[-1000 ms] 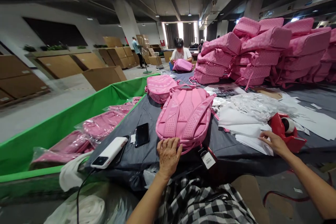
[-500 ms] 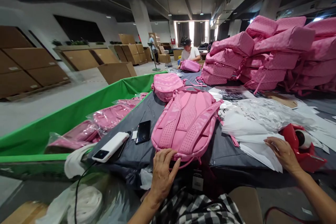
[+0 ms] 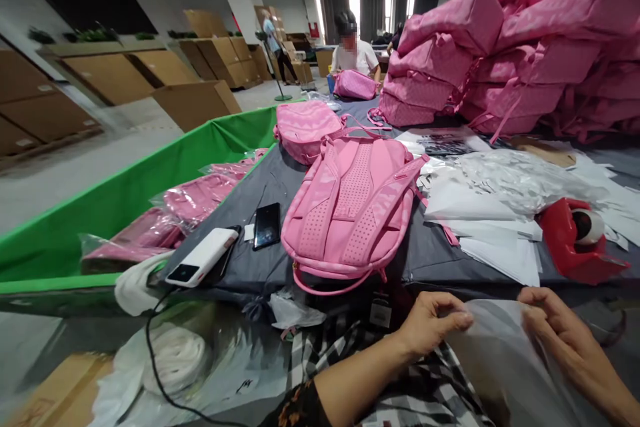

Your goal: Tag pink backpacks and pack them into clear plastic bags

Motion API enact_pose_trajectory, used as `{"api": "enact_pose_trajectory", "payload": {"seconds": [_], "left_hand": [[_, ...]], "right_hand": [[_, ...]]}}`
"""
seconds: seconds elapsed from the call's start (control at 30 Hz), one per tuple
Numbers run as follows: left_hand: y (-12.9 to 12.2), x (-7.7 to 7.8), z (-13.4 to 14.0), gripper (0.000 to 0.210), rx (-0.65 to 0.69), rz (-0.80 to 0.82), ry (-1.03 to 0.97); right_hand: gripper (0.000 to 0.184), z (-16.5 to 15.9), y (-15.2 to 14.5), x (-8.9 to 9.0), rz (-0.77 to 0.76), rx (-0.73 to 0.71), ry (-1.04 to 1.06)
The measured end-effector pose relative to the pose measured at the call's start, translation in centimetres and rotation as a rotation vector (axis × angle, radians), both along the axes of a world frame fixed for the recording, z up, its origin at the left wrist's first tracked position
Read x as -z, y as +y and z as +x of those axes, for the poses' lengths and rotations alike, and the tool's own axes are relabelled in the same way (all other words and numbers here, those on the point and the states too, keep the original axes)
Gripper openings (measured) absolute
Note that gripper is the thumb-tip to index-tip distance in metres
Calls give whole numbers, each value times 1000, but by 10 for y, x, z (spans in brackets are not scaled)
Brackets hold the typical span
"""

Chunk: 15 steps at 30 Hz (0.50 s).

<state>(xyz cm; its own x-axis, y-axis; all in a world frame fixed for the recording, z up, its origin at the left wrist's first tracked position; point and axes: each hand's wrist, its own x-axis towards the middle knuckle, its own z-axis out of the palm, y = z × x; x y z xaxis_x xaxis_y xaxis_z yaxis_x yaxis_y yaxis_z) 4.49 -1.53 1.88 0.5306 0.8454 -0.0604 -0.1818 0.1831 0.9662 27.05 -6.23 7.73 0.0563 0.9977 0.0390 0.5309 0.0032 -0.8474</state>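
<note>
Between my two hands hangs a translucent plastic sheet (image 3: pixel 500 347), low at the right in front of my lap. My left hand (image 3: pixel 433 323) pinches its left edge between thumb and fingers. The other side is gripped by my right hand (image 3: pixel 563 333), whose fingers are slightly blurred. Whether the sheet is a single layer or a bag, I cannot tell. On the dark table beyond lies a pink backpack (image 3: pixel 350 207), straps facing up, its base toward me. A smaller pink bag (image 3: pixel 307 127) touches its far end.
White sheets (image 3: pixel 500 250) and a red tape dispenser (image 3: pixel 575 240) lie at the right. Pink backpacks (image 3: pixel 445 67) are stacked behind them. Left are a phone (image 3: pixel 267 225), a white power bank (image 3: pixel 203 257) and a green bin (image 3: pixel 100 213) of bagged pink items. A person (image 3: pixel 357 53) sits opposite.
My left hand has left the backpack and moved right. My right hand has come off the white sheets toward me. Both now hold the translucent sheet. The view has tilted down.
</note>
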Motion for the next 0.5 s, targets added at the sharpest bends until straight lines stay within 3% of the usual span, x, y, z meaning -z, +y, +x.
{"api": "enact_pose_trajectory", "payload": {"seconds": [0.07, 0.1, 0.13, 0.2, 0.3, 0.4, 0.5], "left_hand": [[-7, 0, -8, 64, -36, -133, -52], [-9, -3, -13, 61, -40, -121, -34], [-10, -7, -18, 57, -39, -59, 12], [-11, -13, -27, 45, -35, 171, 153], [-17, -12, -45, 34, -130, 551, 362], [-33, 6, -73, 29, -449, 686, 498], [-47, 31, -94, 31, -822, 578, 613]], "right_hand": [[69, -1, 1, 5, -88, -67, 128], [76, -4, 4, 6, -127, -113, 158], [77, -8, 8, 7, -155, -149, 161], [61, -21, 18, 7, -182, -166, 98], [52, -41, 31, 9, -114, -193, -13], [57, -46, 40, 19, 56, -198, -100], [58, -41, 51, 32, 138, -231, -169]]}}
